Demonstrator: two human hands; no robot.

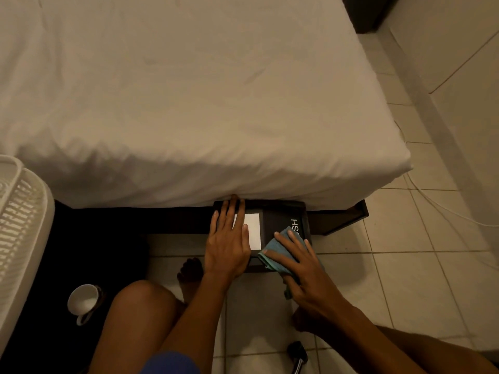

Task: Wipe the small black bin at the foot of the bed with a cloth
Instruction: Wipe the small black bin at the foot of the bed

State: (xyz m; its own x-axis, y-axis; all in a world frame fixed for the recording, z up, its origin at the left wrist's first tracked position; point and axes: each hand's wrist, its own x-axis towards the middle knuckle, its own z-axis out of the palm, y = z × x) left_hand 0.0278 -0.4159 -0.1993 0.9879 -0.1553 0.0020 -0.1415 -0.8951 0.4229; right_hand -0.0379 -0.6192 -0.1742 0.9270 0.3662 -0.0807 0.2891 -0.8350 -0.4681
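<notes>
A small black bin [278,220] stands on the floor against the foot of the bed [189,103], with a white opening in its lid and white letters on the right. My left hand [228,242] lies flat on the lid's left side, fingers spread, partly covering the white opening. A folded blue cloth [275,251] is pressed against the bin's right front corner under my right hand [305,268], which holds it with fingers extended over it.
A white slatted rack [19,220] stands at the left edge. A white cup [82,299] lies tipped on the dark floor mat [81,244]. My bare knee [143,300] and feet are below the bin. A white cable [442,206] runs over tiles at right.
</notes>
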